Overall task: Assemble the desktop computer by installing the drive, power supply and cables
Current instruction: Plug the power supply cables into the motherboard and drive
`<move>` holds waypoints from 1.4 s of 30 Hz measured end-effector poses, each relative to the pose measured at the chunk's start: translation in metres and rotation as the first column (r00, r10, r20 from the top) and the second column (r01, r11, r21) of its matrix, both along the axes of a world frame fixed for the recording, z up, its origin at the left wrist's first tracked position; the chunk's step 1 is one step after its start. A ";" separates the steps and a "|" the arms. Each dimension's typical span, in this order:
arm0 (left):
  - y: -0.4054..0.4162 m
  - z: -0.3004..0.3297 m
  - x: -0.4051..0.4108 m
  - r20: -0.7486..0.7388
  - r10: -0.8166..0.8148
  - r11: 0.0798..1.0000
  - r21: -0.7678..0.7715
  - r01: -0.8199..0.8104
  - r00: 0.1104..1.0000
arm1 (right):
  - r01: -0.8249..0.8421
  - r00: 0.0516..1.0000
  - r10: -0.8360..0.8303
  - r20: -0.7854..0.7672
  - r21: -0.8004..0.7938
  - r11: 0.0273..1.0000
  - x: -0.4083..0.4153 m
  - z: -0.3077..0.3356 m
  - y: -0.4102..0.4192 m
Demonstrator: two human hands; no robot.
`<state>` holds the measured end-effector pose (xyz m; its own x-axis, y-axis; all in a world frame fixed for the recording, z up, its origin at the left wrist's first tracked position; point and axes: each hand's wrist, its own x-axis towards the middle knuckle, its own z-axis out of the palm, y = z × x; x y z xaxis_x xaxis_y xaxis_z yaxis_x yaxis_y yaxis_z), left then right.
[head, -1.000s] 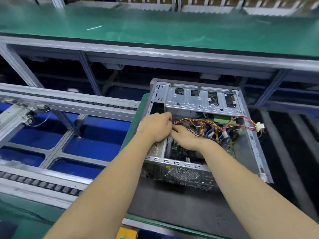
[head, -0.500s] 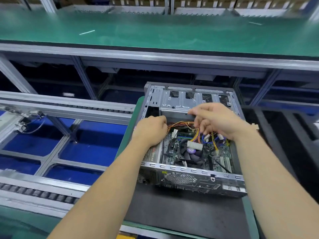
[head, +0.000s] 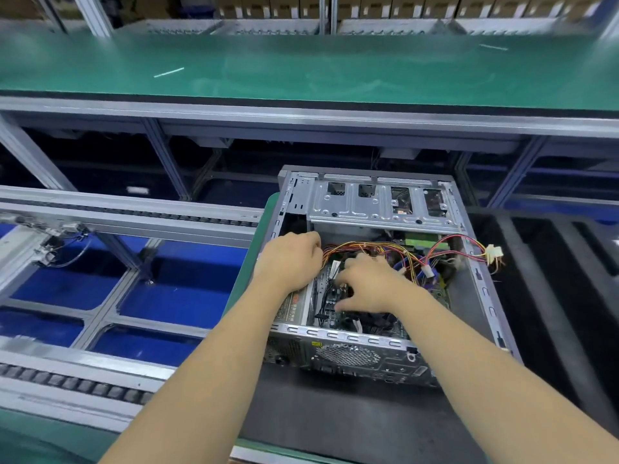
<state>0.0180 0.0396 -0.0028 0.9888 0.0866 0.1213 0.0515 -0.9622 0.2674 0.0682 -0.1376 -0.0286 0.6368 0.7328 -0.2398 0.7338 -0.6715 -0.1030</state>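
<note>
At far left a roller rail (head: 127, 217) runs across blue panels (head: 174, 293), with a green bench (head: 301, 72) above and behind. The open case (head: 482, 296) lies on its side on a dark mat (head: 335, 413), its fan grille facing the camera and its drive cage (head: 378, 204) at the far end. The left hand (head: 290, 259) sits at the case's left side over the power supply (head: 294, 308), fingers curled downward at the root of the cables (head: 378, 246); whether it grips the cables or only rests there cannot be told. Just right of it, the right hand (head: 368, 283) reaches down over the motherboard (head: 335, 296), fingers bent and spread with the tips pressing toward the board; what, if anything, they pinch is hidden beneath the hand. The yellow, red and black cables fan out from behind both hands, arching across the case. One strand loops over the right wall, and its white plug (head: 495, 254) hangs outside. Right of the case lies black foam (head: 549, 296).
</note>
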 end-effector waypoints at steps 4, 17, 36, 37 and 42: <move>0.000 -0.001 0.000 0.000 0.001 1.000 0.004 -0.001 1.000 | -0.081 0.970 0.096 0.223 -0.075 0.994 -0.008 -0.001 0.019; 0.000 -0.001 0.001 0.013 0.003 1.000 0.015 -0.003 1.000 | -0.072 0.995 0.084 0.056 -0.186 0.980 -0.011 -0.007 0.034; -0.081 -0.004 0.050 -0.001 -0.377 0.906 0.206 0.369 0.926 | 0.768 0.519 -0.831 0.200 0.316 0.556 0.041 0.052 -0.082; -0.089 -0.004 0.052 0.020 -0.398 0.902 0.190 0.387 0.917 | 0.794 0.495 -0.859 0.135 0.332 0.509 0.045 0.057 -0.087; -0.121 -0.009 0.058 -0.031 -0.442 0.890 0.114 0.442 0.897 | 0.872 0.459 -0.867 -0.196 0.288 0.396 0.057 0.062 -0.124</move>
